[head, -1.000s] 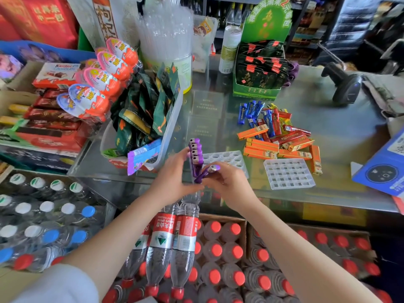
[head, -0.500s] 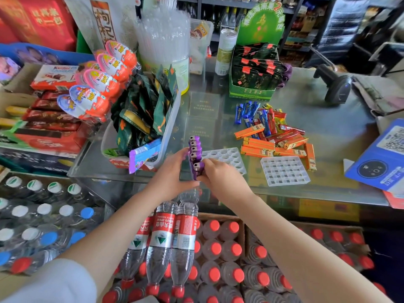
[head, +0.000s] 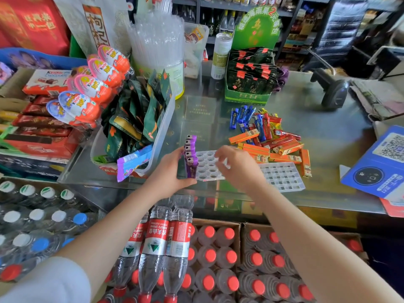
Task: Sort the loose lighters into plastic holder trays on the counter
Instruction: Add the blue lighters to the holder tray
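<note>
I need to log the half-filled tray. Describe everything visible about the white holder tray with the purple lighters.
The white holder tray looks like thin moulded plastic, with rows of round sockets. It lies flat near the front edge of the glass counter. A row of purple lighters with metal tops stands upright along its left side; the other sockets are empty. The left hand grips that side, and the right hand hovers blurred over its right part.

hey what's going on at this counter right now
A person is sorting lighters into plastic trays on a glass shop counter. The left hand steadies a row of purple lighters standing along the left edge of a white tray. The right hand hovers empty over that tray. A second tray sits empty beside a loose pile of lighters.
</note>
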A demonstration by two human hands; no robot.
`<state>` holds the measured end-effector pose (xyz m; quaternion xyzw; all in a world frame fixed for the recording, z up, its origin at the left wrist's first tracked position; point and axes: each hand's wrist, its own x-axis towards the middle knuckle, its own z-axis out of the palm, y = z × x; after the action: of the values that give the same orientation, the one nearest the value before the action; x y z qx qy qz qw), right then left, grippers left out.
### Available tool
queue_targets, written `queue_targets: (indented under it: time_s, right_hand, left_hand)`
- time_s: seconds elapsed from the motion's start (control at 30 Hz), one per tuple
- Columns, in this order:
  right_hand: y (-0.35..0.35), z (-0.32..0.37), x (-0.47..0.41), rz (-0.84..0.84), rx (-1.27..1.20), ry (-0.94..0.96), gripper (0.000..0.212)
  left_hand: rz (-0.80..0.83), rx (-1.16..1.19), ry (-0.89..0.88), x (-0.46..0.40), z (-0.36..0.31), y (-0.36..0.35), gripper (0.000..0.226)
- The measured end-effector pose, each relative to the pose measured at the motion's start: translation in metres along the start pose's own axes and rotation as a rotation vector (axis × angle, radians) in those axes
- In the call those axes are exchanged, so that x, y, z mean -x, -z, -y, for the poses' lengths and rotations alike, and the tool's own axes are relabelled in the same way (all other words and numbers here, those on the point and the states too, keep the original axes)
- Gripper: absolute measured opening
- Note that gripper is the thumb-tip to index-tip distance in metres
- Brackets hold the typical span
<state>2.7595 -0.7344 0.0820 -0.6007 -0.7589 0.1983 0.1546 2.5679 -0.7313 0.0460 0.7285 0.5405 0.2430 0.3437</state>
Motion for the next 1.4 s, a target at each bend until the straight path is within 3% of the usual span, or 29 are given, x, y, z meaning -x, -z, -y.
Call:
queue_targets:
  time_s: [0.1,0.17,0.43,0.57,0.7,0.83,0.9,1.03,1.2,1.4]
  right_hand:
    - [0.017,-0.028,-0.02,-0.205,-0.123,-0.176,0.02]
    - [0.023,-0.039,-0.041,-0.249,-0.147,-0.294,0.024]
    - [0.012,-0.047,-0.119,-0.15,-0.064,-0.477,0.024]
    - [0.004,-0.043,-0.136,-0.171,0.077,-0.535,0.021]
    - [0.007,-0.047,-0.144,-0.158,-0.007,-0.555,0.023]
    - [0.014,-0.043,-0.135,-0.075,-0.1,-0.404,0.015]
    - [0.018,-0.034,-0.12,-0.075,-0.291,-0.249,0.003]
    - [0.013,-0.016,-0.079,0.009,-0.581,-0.081,0.011]
    - [-0.001,-0.019,-0.068,0.053,-0.469,-0.013,0.019]
    - [-0.01,-0.017,-0.07,0.094,-0.275,0.085,0.013]
  left_hand:
    - [-0.002,-0.014,0.002,-0.007,-0.001,0.001,0.063]
    - [0.007,-0.02,0.018,-0.013,-0.001,0.001,0.066]
    - [0.023,-0.022,0.076,-0.025,0.009,-0.001,0.075]
    - [0.017,0.004,0.111,-0.026,0.009,0.0,0.066]
    - [0.021,0.02,0.086,-0.025,0.006,0.002,0.067]
    - [0.026,0.029,0.089,-0.024,0.004,0.003,0.073]
    - [0.021,0.023,0.08,-0.025,0.005,0.002,0.077]
    - [0.011,0.011,0.088,-0.025,0.007,0.001,0.082]
    - [0.01,0.026,0.088,-0.024,0.004,0.002,0.082]
    - [-0.005,0.02,0.081,-0.023,0.001,0.002,0.078]
